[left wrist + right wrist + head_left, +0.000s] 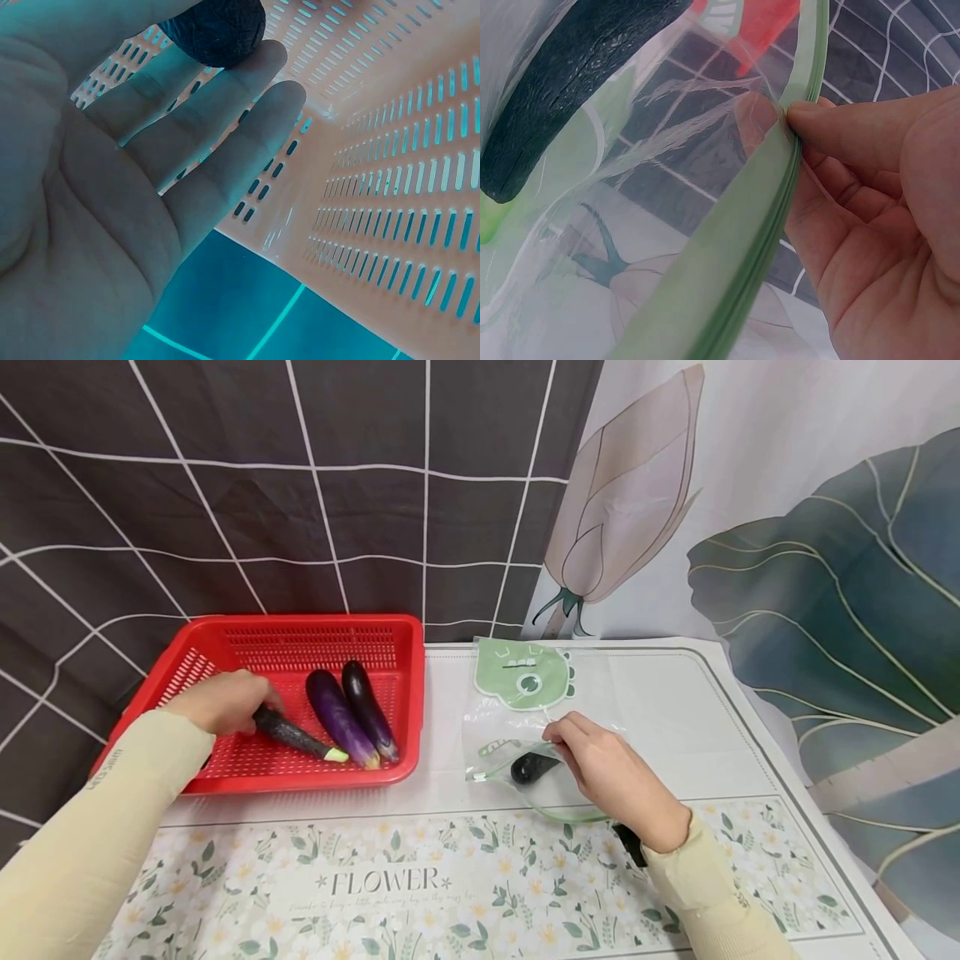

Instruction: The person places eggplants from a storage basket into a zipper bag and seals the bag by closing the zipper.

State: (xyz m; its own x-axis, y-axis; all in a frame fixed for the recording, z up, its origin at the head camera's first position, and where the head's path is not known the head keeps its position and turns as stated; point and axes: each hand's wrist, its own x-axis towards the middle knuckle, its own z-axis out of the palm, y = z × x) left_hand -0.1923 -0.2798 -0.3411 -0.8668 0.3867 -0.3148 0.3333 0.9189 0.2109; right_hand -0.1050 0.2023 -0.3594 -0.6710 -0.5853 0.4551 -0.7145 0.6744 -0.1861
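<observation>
In the red basket [415,693], my left hand [231,700] pinches the end of a dark, wrinkled eggplant [296,737] with a pale green tip. The left wrist view shows that rounded dark end [217,34] between thumb and fingers. Two smooth purple eggplants, one [341,717] and another [369,710], lie beside it. My right hand [600,768] pinches the green rim [769,202] of a clear zip bag [480,735] with a green cartoon print. Its mouth gapes toward me, and a dark eggplant [531,767] lies inside, partly hidden by the hand.
The white table [675,718] carries a floral mat strip printed FLOWER [386,882] along the front. Behind the basket hangs a dark gridded cloth [360,518]. A white curtain with plant prints [630,502] hangs at the right.
</observation>
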